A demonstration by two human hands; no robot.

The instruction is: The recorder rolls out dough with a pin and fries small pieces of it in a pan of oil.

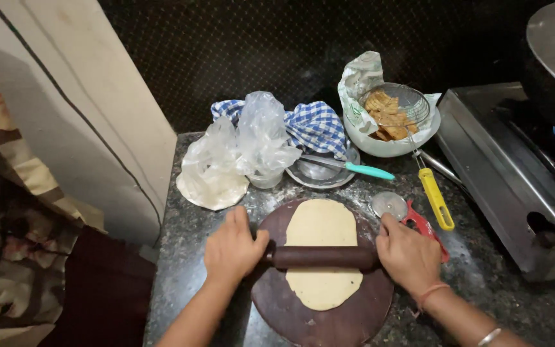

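Hands — left hand (231, 249), right hand (408, 256) clamped on rolling pin (321, 257) | pin ends hidden | dough (321, 225) seemingly oval

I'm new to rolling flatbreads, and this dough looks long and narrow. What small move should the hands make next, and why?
Probably turn the dough a quarter turn on the round board. It is an oval, long front to back and narrow side to side. The rolling pin lies across its middle under the left hand and right hand, so more strokes would likely only lengthen it.
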